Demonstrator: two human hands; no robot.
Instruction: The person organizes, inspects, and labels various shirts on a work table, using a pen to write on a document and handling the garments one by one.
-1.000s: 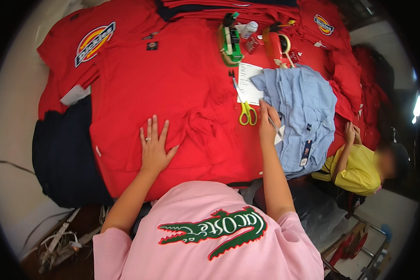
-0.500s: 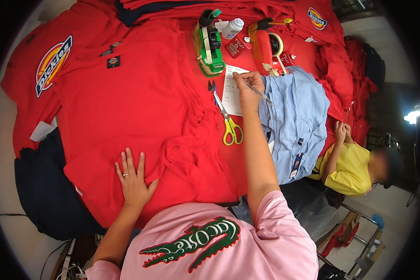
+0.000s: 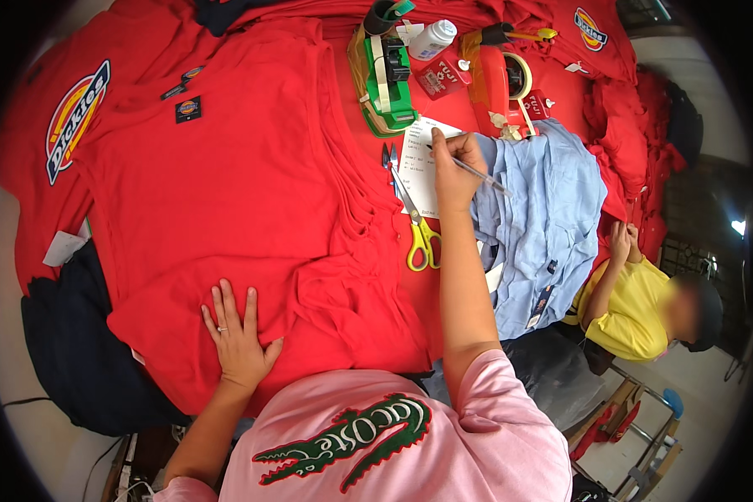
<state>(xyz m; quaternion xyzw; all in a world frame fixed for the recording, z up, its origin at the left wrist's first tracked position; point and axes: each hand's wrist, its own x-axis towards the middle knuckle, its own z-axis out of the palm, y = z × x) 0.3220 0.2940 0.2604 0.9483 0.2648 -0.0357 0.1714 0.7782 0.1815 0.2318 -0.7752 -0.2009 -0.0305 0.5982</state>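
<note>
Flat on a stack of red shirts (image 3: pixel 217 184) rests my left hand (image 3: pixel 241 343), fingers spread and a ring on one of them. My right hand (image 3: pixel 460 171) is closed round a clear pen (image 3: pixel 492 180), over a white paper sheet (image 3: pixel 418 171) with writing on it. Yellow-handled scissors (image 3: pixel 423 243) lie beside the sheet, with small dark snips (image 3: pixel 387 159) near their tip. Just right of my right forearm is a pile of light blue shirts (image 3: pixel 544 217) with tags.
Beyond the sheet stand a green tape dispenser (image 3: pixel 385 84), a white bottle (image 3: pixel 433 39) and a red tape dispenser (image 3: pixel 494 88). Dark cloth (image 3: pixel 84 343) hangs at the left edge. A co-worker in a yellow top (image 3: pixel 632 309) handles red garments at the right.
The whole view has shifted slightly. My right hand still grips the pen over the paper, its position on the sheet little changed. My left hand stays flat on the red shirts.
</note>
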